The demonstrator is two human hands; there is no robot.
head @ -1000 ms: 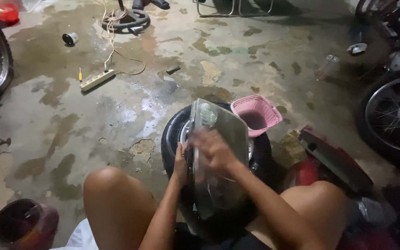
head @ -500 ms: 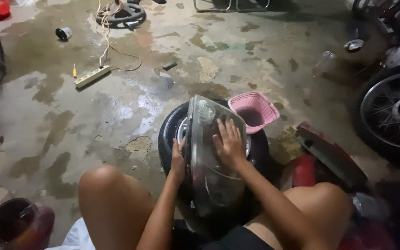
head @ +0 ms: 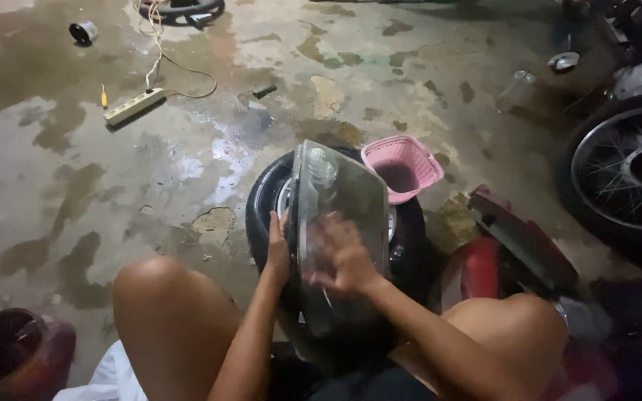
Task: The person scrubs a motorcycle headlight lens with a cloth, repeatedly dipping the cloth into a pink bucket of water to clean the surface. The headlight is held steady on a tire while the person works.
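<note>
A clear headlight lens in a dark housing stands on edge on a black tyre between my knees. My left hand grips the lens's left edge and steadies it. My right hand lies flat on the clear face, low down and blurred by motion, with fingers spread. Whether a cloth is under the palm cannot be seen.
A pink plastic basket sits just behind the tyre. A red body panel lies at the right, a spoked wheel beyond it. A power strip with cord lies far left. A dark red lamp cover sits bottom left. The concrete floor is wet and stained.
My right hand has slid down the lens face from the upper part to the lower part. The left hand has kept its grip on the edge. The view shifted slightly.
</note>
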